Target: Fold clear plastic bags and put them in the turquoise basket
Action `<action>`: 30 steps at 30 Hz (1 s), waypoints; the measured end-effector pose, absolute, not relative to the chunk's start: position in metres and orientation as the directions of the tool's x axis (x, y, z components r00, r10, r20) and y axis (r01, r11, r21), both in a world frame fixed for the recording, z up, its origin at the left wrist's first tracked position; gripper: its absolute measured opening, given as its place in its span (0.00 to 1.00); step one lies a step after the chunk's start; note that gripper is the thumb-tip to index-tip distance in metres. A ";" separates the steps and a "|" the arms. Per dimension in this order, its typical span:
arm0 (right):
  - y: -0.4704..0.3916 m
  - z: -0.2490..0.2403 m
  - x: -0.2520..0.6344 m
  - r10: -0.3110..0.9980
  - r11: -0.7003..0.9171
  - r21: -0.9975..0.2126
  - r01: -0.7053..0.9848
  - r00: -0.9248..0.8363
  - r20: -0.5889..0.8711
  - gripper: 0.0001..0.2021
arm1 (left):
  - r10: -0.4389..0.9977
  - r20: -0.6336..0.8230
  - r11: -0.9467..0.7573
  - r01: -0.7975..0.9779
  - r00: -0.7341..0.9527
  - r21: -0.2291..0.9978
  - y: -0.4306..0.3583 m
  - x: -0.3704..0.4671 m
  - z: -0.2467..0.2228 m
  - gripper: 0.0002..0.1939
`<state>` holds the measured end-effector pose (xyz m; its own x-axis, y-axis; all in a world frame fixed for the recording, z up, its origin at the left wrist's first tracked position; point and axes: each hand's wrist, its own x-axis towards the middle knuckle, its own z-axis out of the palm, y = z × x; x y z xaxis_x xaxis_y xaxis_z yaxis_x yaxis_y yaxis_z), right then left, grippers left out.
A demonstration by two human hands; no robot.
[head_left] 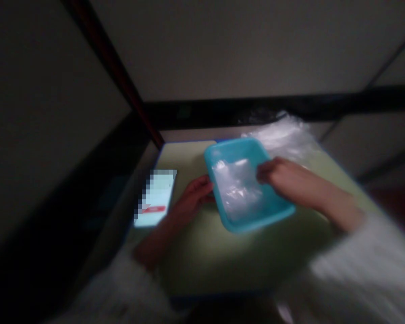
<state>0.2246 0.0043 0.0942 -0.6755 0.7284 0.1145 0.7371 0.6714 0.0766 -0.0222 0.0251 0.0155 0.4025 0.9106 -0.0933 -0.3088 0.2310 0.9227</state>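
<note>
A turquoise plastic basin (236, 226) sits at a slant over the table, with a crumpled clear plastic bag (239, 186) lying inside it. At its left wall, my left hand (197, 193) is closed on the rim, the thumb side against the plastic. My right hand (278, 175) reaches over the right rim, its fingers curled together inside the basin, close to the bag. What those fingers hold, if anything, is hidden by the hand and blur.
A lit phone (157, 198) lies at the left of the pale yellow table (219, 265), which has a blue edge. More clear plastic (283, 135) is heaped behind the basin. A wall (249, 49) rises beyond. The room is dim.
</note>
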 end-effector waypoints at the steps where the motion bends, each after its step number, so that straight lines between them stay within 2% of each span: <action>1: 0.003 0.094 0.222 0.715 0.691 0.057 0.721 -0.693 0.094 0.13 | 0.911 -0.095 0.233 -0.311 0.401 0.921 0.025 -0.022 0.015 0.16; 6: -0.005 0.089 0.209 0.655 0.755 -0.031 0.655 -0.755 -0.023 0.11 | 0.913 -0.089 0.232 -0.327 0.397 0.916 0.026 -0.022 0.014 0.15; 10: -0.006 0.083 0.206 0.666 0.742 -0.036 0.670 -0.741 -0.085 0.12 | 0.911 -0.082 0.225 -0.321 0.405 0.920 0.026 -0.022 0.014 0.14; 14: -0.006 0.079 0.205 0.678 0.730 -0.018 0.684 -0.727 -0.112 0.14 | 0.909 -0.074 0.217 -0.314 0.411 0.924 0.026 -0.022 0.015 0.14; 19: -0.005 0.076 0.203 0.650 0.745 -0.092 0.661 -0.750 -0.125 0.15 | 0.909 -0.078 0.216 -0.303 0.409 0.928 0.025 -0.022 0.017 0.13; 23: -0.004 0.074 0.204 0.664 0.733 -0.049 0.679 -0.729 -0.164 0.13 | 0.907 -0.087 0.227 -0.304 0.411 0.925 0.024 -0.021 0.017 0.15; 30: -0.003 0.080 0.206 0.712 0.702 0.068 0.709 -0.695 -0.099 0.12 | 0.911 -0.117 0.266 -0.347 0.394 0.899 0.025 -0.020 0.014 0.15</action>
<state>0.2064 -0.0032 0.0799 -0.6953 0.7120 -0.0986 0.7090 0.7019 0.0682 -0.0196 0.0248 0.0141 0.3942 0.9115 -0.1172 -0.3473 0.2659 0.8993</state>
